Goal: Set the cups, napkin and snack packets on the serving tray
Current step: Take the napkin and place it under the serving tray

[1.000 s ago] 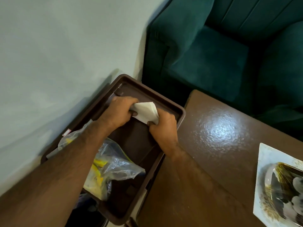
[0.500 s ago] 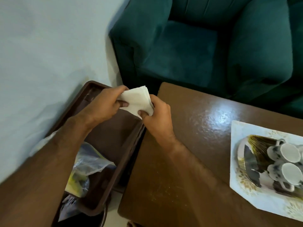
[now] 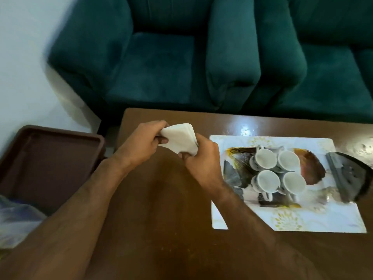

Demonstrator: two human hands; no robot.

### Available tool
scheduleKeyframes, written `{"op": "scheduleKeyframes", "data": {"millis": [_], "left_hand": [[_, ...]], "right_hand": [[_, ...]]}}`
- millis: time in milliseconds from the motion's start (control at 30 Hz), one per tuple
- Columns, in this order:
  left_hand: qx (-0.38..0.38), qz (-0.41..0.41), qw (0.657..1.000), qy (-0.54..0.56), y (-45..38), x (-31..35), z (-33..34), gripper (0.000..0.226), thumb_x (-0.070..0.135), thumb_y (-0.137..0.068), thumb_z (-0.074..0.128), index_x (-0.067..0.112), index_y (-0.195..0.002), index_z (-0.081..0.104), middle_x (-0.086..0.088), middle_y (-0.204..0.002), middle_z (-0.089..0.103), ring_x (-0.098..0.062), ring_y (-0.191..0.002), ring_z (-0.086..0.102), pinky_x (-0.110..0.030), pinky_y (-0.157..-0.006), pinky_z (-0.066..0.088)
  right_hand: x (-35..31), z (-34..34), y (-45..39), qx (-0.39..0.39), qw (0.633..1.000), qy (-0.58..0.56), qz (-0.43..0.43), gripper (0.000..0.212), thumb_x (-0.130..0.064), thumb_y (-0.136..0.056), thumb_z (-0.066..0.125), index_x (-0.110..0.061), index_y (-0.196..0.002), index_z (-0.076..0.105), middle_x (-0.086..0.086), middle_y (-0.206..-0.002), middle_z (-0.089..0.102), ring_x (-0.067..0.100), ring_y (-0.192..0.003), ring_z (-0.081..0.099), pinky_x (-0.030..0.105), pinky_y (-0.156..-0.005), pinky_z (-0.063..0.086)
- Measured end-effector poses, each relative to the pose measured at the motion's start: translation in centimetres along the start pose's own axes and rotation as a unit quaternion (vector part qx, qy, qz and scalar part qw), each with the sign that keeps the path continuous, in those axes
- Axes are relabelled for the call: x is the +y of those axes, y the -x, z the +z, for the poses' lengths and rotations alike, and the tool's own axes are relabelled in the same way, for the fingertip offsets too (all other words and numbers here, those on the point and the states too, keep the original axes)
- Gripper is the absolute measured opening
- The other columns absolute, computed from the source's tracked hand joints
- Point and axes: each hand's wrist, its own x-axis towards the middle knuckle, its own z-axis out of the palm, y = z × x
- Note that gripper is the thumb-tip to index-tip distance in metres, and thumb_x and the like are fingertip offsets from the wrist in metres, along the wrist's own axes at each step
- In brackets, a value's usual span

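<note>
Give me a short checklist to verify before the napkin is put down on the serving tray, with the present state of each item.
1. Napkin held securely: ok, the left hand and the right hand both pinch it.
2. Napkin folded and tidy: ok, it looks like a neat white stack.
3. Cups on the serving tray: ok, four sit together near its middle.
4. Bare space on the tray for the napkin: ok, the near part is bare.
5. Path clear: ok, only bare table lies between the hands and the tray.
6. Snack packets: not ok, a plastic bag lies in the brown bin.
</note>
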Motion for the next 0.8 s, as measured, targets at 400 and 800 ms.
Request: {"op": "scheduleKeyframes", "data": {"millis": [400, 800], "left_hand": [[-0.065, 0.091, 0.994, 0.011, -10.2, 15.9, 9.0, 0.013, -0.008, -0.089, 0.072, -0.003, -0.101, 0.071, -0.009, -0.098, 0.073, -0.020, -0.094, 0.065, -0.023, -0.079, 0.049], [-0.122, 0.156, 0.978, 0.060, -18.5, 28.7, 19.5, 0.021, -0.014, -0.081, 0.073, 0.003, -0.094, 0.075, -0.003, -0.090, 0.077, -0.006, -0.084, 0.073, -0.022, -0.082, 0.059]], "right_hand": [[10.0, -15.2, 0.2, 0.100, 0.993, 0.029, 0.054, 0.046, -0.011, -0.078, 0.083, -0.013, -0.122, 0.069, 0.007, -0.111, 0.077, 0.029, -0.099, 0.072, 0.028, -0.081, 0.049], [20.4, -27.6, 0.9, 0.221, 0.971, 0.049, 0.076, 0.023, -0.011, -0.081, 0.079, -0.009, -0.101, 0.068, 0.007, -0.085, 0.075, 0.024, -0.075, 0.070, 0.030, -0.064, 0.055]]}}
